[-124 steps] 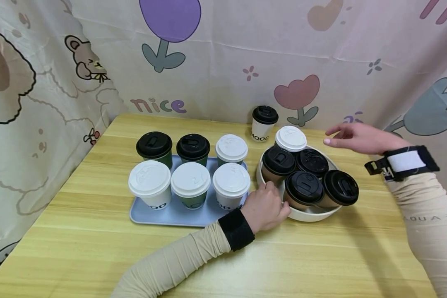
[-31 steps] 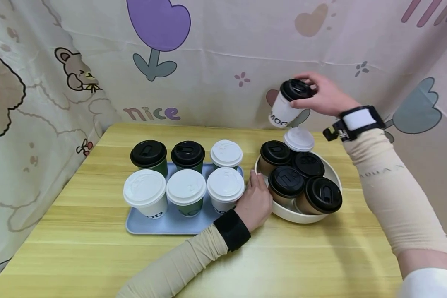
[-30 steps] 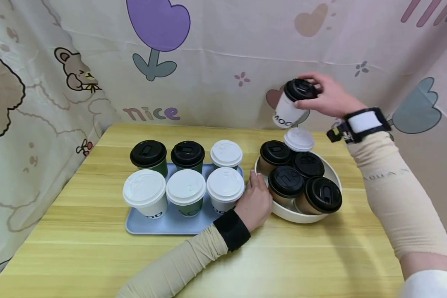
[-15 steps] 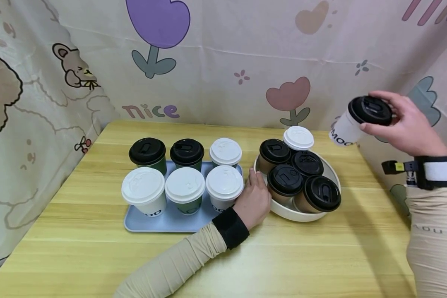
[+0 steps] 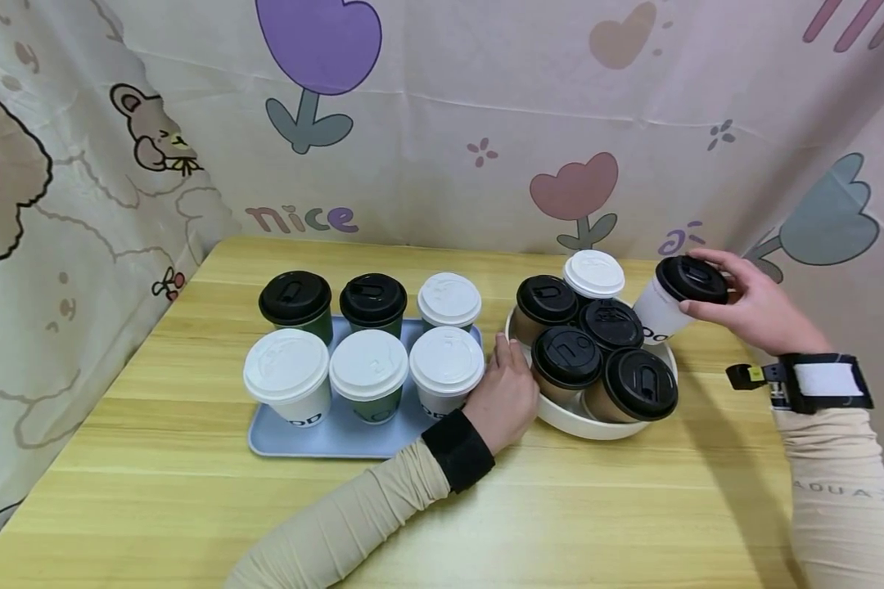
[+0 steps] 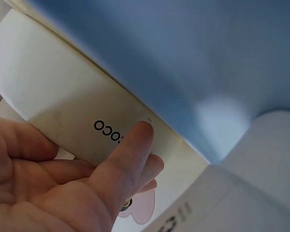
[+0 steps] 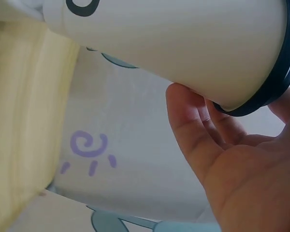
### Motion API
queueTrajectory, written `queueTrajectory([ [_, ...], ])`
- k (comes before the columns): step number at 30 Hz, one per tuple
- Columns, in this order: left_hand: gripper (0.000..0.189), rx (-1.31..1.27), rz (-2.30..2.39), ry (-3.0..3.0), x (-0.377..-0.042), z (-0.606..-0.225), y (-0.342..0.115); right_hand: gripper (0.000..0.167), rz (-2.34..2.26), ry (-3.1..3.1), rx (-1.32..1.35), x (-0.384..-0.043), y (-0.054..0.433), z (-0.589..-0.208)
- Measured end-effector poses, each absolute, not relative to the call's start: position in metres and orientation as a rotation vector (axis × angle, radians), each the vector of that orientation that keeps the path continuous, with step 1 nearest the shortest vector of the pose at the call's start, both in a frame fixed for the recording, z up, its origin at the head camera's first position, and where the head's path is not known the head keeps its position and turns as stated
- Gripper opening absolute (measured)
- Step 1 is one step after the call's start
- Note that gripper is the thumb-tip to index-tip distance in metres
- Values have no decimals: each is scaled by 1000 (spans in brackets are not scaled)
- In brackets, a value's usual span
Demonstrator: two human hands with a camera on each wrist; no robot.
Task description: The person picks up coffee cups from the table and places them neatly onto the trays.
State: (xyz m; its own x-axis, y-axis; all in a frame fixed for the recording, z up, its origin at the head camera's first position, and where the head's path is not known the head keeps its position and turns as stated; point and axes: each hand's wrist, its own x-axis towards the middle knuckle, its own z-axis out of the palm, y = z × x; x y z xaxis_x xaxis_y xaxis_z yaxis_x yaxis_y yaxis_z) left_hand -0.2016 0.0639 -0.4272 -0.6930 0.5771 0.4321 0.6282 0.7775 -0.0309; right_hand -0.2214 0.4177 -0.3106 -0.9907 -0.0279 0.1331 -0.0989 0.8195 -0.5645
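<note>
My right hand [image 5: 755, 303] grips a white paper coffee cup [image 5: 656, 309] near its black lid, fingers and thumb around the top. The cup leans, its base overlapping the right rear rim of a round white bowl [image 5: 585, 427]; in the right wrist view the cup [image 7: 183, 43] lies across the top of the frame. Inside the bowl stand several brown cups with black lids [image 5: 566, 357] and a white-lidded cup [image 5: 593, 273] at the back. My left hand [image 5: 502, 401] rests its extended fingers against the bowl's left side, and its fingertip [image 6: 142, 130] touches the lettered wall.
Left of the bowl is a blue tray [image 5: 317, 446] bearing two rows of lidded cups, white lids [image 5: 286, 366] in front and mostly black lids [image 5: 295, 296] behind. The nearest tray cup [image 5: 446, 368] is close to my left hand. A printed curtain [image 5: 427, 123] hangs behind the wooden table [image 5: 560, 515].
The black-lidded white cup, earlier standing behind the bowl, was picked up by my right hand, swung out to the right, then lowered leftward to the bowl's right rear. The left hand released the rim.
</note>
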Motion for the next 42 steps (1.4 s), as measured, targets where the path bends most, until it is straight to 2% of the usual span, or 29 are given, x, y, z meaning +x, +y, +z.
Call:
queueTrajectory([
  [20, 50, -907, -258, -2573, -200, -427, 63, 74, 934, -2919, 205, -230, 408, -322],
  [42, 52, -910, -285, -2581, -201, -425, 62, 84, 957, -3048, 199, -237, 404, -333],
])
